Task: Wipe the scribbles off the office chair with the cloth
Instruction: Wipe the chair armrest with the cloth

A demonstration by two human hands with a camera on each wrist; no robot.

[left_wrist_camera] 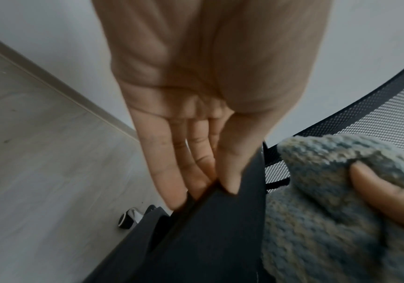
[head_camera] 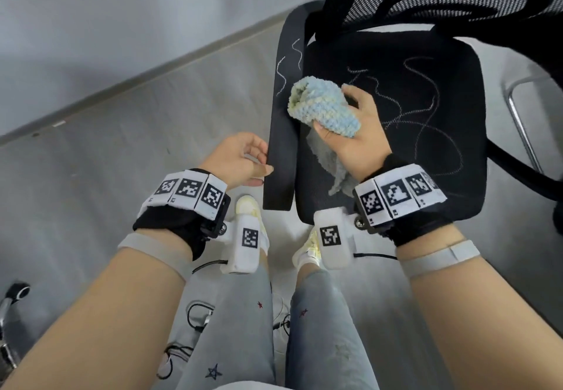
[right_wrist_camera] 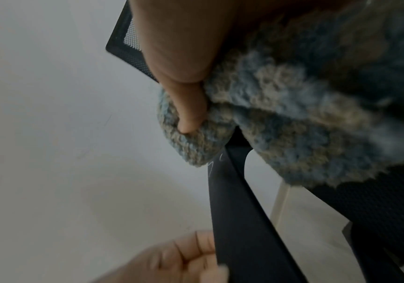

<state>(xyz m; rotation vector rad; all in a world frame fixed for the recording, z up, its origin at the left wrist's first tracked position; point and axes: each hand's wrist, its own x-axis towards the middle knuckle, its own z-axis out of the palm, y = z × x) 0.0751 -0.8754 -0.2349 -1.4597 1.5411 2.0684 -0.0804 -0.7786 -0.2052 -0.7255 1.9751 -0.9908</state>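
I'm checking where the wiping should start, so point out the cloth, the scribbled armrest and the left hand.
cloth [head_camera: 323,109]: head view, on its bunched blue knit top.
armrest [head_camera: 281,121]: head view, on its flat black top below the scribbles.
left hand [head_camera: 240,161]: head view, on the back of the hand.

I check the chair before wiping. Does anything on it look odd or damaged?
Yes: pale chalk-like scribbles cross the black fabric seat, and more mark the black plastic armrest. No damage shows.
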